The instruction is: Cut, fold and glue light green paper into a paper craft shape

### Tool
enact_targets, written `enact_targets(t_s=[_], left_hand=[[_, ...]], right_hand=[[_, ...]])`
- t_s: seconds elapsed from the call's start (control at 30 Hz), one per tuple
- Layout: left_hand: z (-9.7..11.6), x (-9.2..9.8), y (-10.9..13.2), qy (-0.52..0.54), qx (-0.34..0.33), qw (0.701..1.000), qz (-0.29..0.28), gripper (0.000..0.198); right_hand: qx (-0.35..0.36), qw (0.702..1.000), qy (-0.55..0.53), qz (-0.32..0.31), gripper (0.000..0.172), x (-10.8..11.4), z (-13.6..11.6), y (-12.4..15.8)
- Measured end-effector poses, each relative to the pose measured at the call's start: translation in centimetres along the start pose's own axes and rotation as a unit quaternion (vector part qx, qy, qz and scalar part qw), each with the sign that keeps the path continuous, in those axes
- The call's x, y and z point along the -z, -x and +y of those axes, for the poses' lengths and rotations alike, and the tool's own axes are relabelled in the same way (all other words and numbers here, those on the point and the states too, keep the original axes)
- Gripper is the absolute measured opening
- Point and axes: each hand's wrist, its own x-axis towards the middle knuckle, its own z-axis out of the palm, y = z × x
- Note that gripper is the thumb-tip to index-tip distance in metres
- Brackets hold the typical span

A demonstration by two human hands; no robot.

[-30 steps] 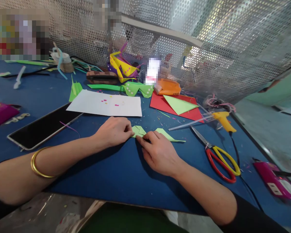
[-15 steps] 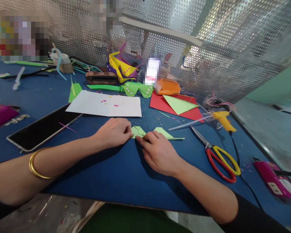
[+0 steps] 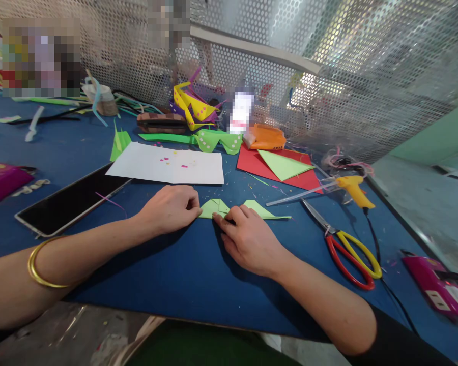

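Observation:
A folded light green paper piece (image 3: 210, 208) lies flat on the blue table in front of me, its right part (image 3: 256, 207) showing beyond my fingers. At its left tip my left hand (image 3: 172, 206) is closed, thumb and fingers pinched on the edge. My right hand (image 3: 250, 239) rests over the middle, fingers curled and pressed together with the index fingertip on the paper; the hand hides that stretch of it. Behind lie a white sheet (image 3: 168, 170) dotted with small pink and yellow bits and green paper glasses (image 3: 219, 141) with pale squares.
On the right are scissors (image 3: 347, 249) with red and yellow handles, a yellow glue gun (image 3: 353, 190) and a pink power strip (image 3: 438, 287). A dark phone (image 3: 72, 201) lies left. Red paper (image 3: 248, 161) carries a green triangle (image 3: 284, 165). Perforated metal mesh (image 3: 248, 56) borders the back.
My left hand has slid a little left along the paper, uncovering more of its left end. My right hand has stayed nearly in place.

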Motion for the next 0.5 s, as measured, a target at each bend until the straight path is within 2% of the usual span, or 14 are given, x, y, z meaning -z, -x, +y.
enact_targets(t_s=[0.2, 0.37, 0.5], left_hand=[[0.0, -0.2, -0.2, -0.035, -0.055, 0.998, -0.001, 0.015], [0.0, -0.6, 0.9, -0.09, -0.097, 0.99, 0.045, 0.016], [-0.1, -0.8, 1.9, -0.154, -0.174, 0.97, 0.071, 0.024]], right_hand=[[-0.002, 1.0, -0.005, -0.009, 0.047, 0.1, 0.0, -0.1], [0.008, 1.0, 0.017, -0.011, 0.047, 0.2, -0.2, -0.4], [0.02, 0.999, 0.045, -0.001, 0.043, 0.1, -0.2, -0.6]])
